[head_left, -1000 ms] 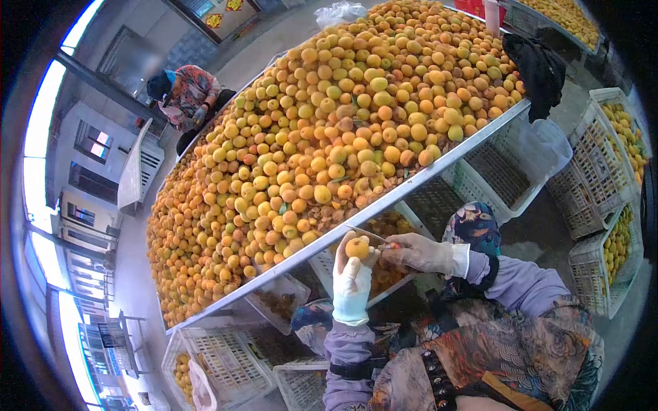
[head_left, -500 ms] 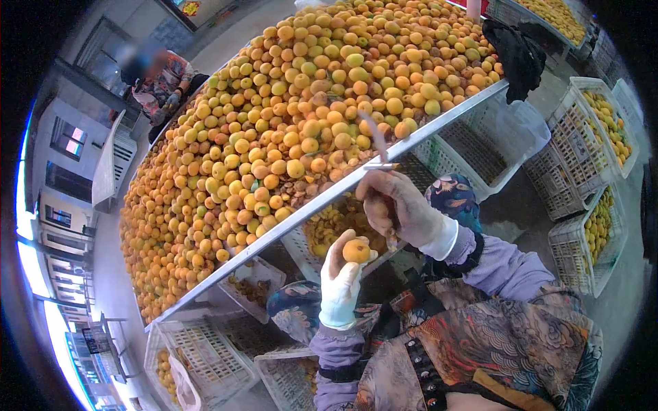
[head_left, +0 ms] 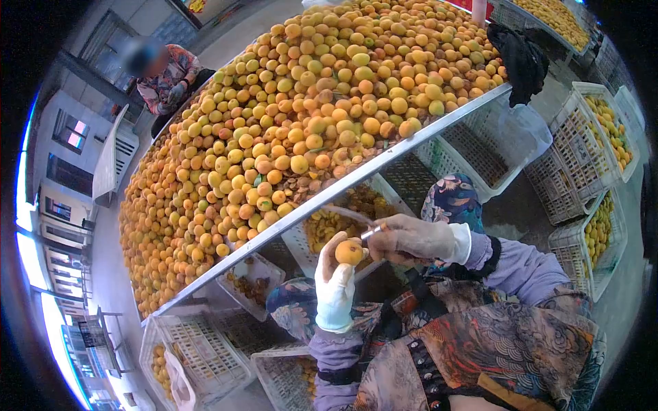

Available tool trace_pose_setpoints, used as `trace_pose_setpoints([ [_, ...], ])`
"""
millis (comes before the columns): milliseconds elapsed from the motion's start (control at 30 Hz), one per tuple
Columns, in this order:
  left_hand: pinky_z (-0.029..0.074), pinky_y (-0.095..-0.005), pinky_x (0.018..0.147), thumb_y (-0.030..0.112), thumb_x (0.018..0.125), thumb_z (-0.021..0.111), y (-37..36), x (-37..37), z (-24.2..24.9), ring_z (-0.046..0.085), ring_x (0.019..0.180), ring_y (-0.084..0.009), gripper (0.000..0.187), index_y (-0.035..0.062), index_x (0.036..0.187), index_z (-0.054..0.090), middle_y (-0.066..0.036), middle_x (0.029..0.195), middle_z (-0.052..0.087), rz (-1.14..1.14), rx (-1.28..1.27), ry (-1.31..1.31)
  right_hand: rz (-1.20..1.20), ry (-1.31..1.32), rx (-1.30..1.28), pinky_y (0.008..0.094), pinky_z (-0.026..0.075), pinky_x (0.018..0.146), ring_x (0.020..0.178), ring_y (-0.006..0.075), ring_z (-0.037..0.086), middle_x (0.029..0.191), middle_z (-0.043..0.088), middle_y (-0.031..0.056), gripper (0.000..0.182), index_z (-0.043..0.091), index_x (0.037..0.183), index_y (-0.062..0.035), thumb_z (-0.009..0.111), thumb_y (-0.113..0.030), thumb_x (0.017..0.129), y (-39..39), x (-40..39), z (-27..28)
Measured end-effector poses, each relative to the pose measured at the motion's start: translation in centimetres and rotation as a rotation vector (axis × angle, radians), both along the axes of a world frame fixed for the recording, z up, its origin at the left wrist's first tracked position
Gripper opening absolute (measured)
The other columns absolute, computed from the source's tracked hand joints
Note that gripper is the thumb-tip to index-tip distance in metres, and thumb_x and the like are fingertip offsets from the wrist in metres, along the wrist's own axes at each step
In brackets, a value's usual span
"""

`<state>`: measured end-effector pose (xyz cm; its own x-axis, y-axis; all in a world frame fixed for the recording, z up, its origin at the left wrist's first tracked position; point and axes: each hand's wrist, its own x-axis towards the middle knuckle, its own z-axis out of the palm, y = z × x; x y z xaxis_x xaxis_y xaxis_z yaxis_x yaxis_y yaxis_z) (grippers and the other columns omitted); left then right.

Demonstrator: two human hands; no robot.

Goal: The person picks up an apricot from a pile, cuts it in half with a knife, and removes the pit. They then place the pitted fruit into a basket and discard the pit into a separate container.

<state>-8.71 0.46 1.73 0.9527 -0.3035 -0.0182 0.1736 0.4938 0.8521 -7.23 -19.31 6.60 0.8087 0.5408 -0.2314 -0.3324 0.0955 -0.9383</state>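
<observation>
My left hand [head_left: 334, 288], in a white glove with worn fingers, grips a yellow-orange apricot [head_left: 349, 253] between thumb and fingers. A dark spot shows on the fruit. Just right of it, my gloved right hand [head_left: 419, 240] is closed around the handle of a knife [head_left: 348, 214], most of which the fingers hide. The thin blade points left, above the apricot and apart from it. Beyond both hands, a large heap of apricots [head_left: 274, 137] covers a sloping table with a metal edge [head_left: 329, 195].
Beneath the table edge stands a crate of cut fruit pieces [head_left: 298, 243], with a smaller bin [head_left: 271, 274] to its left. Plastic crates [head_left: 205, 349] sit at front left, and stacked crates [head_left: 565, 161] at right. A co-worker [head_left: 171, 79] is at the table's far left.
My right hand has come down and to the right, and the knife has swung from pointing up to pointing left above the apricot. My left hand still holds the fruit, shifted slightly left.
</observation>
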Motion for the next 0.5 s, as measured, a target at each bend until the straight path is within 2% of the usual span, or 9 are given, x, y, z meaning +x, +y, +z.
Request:
trace_pose_setpoints([
  [67,0.041,-0.0319,0.094,0.026,0.079,0.068,-0.2,-0.2,0.3,0.052,0.105,-0.0217,0.066,-0.0046,0.128,0.036,-0.013,0.114,0.051,0.013,0.015,0.007,0.111,0.056,0.002,0.0181,0.031,0.036,0.043,0.0034,0.041,0.058,0.047,-0.0044,0.034,0.056,0.089,-0.0095,0.049,-0.042,0.091,-0.1,-0.3,-0.9],
  [100,0.041,-0.0304,0.093,0.027,0.079,0.068,-0.2,-0.3,0.4,0.052,0.105,-0.0209,0.066,-0.0048,0.128,0.037,-0.013,0.114,0.051,0.026,0.032,0.010,0.108,0.060,0.000,0.0181,0.031,0.036,0.043,0.0034,0.041,0.058,0.047,-0.0044,0.034,0.056,0.089,-0.0095,0.049,-0.042,0.091,-0.1,-0.4,-1.1],
  [167,0.041,-0.0296,0.093,0.028,0.079,0.068,-0.2,-0.2,0.2,0.051,0.105,-0.0202,0.067,-0.0053,0.127,0.037,-0.013,0.114,0.051,0.009,0.049,-0.003,0.123,0.088,-0.029,0.0196,0.028,0.036,0.041,0.0053,0.038,0.054,0.043,-0.0017,0.029,0.055,0.086,-0.0048,0.048,-0.032,0.092,0.0,-0.5,-1.2],
  [333,0.039,-0.0311,0.096,0.028,0.080,0.065,-0.4,-0.2,0.3,0.051,0.107,-0.0206,0.061,-0.0032,0.127,0.041,-0.013,0.116,0.051,-0.010,0.123,-0.026,0.097,0.093,-0.010,0.0196,0.029,0.036,0.041,0.0058,0.039,0.053,0.043,-0.0010,0.032,0.054,0.087,-0.0044,0.047,-0.035,0.093,0.1,-0.6,-1.7],
  [433,0.041,-0.0290,0.091,0.034,0.079,0.067,-0.5,-0.1,0.1,0.053,0.104,-0.0191,0.068,-0.0072,0.125,0.039,-0.013,0.114,0.052,-0.008,0.148,-0.005,0.063,0.026,0.037,0.0194,0.030,0.037,0.042,0.0058,0.040,0.056,0.046,-0.0003,0.033,0.054,0.089,-0.0039,0.047,-0.035,0.093,0.2,-0.8,-2.2],
  [500,0.041,-0.0308,0.094,0.029,0.082,0.063,-0.5,-0.2,0.2,0.052,0.105,-0.0197,0.059,-0.0034,0.126,0.042,-0.012,0.115,0.051,-0.047,0.067,0.014,0.046,-0.034,0.000,0.0200,0.032,0.041,0.047,0.0039,0.041,0.059,0.045,-0.0054,0.030,0.055,0.092,-0.0072,0.049,-0.037,0.092,0.3,-0.9,-2.2],
])
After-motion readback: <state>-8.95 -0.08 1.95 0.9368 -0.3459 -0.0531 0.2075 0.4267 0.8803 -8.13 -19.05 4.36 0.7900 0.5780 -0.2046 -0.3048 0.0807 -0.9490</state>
